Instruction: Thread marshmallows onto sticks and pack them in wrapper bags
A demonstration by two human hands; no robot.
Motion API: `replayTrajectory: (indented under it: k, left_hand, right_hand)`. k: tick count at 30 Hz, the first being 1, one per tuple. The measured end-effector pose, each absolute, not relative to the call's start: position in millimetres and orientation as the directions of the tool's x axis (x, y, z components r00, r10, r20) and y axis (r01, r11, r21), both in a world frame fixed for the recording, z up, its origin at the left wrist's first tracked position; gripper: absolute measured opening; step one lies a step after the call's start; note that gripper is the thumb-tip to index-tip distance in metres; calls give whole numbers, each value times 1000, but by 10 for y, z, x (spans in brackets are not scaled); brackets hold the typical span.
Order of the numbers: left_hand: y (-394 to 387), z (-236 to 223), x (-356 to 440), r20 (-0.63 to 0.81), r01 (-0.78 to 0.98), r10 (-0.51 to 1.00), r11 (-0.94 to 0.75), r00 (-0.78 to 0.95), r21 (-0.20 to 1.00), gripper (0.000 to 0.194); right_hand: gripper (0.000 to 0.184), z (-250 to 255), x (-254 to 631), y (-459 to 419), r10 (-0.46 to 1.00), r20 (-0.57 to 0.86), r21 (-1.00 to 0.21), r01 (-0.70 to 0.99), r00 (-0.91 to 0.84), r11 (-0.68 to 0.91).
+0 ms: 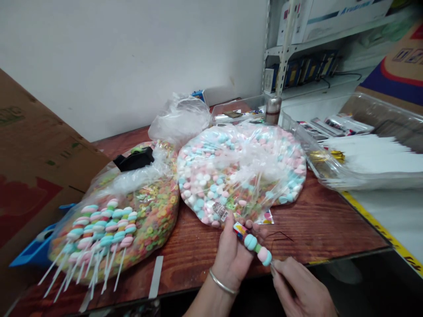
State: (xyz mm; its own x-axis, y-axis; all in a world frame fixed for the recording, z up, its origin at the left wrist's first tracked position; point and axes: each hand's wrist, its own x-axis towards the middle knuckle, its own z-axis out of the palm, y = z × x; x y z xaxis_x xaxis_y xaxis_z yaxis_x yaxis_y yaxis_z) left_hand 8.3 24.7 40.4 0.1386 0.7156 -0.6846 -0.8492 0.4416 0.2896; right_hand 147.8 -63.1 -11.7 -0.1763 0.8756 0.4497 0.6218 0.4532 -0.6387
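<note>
A candy skewer [257, 247] lies slantwise across my left hand [235, 251], which is palm up with the thumb beside it. Its upper end is a wrapped candy [240, 230]; below come blue and pink marshmallows with a green gummy ring between. My right hand [297, 281] pinches the skewer's lower end, just under the last marshmallow; the stick is hidden there. Just beyond my hands sits a big clear bag of marshmallows [205, 193]. At the left, finished-looking marshmallow skewers [105, 226] with white sticks rest on a bag of gummy rings [158, 215].
A black tape dispenser [135, 159] lies on the gummy bag. Clear plastic bins [360, 176] at right hold white sticks and gold ties [330, 156]. A metal cylinder [272, 110] stands behind. Cardboard boxes [42, 154] flank the wooden table [324, 220]; a blue tray [33, 251] sits left.
</note>
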Motion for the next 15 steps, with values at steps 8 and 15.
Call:
replayTrajectory:
  k: [8,15]
  left_hand:
    - [168,388,153,-571,-817,807,425,148,390,40]
    - [228,260,92,-528,-802,849,321,8,504,24]
  right_hand:
    - [24,-14,1399,-640,998,40,-916,398,-54,58]
    - [38,1,1374,-602,965,-261,-961,99,-13,-259]
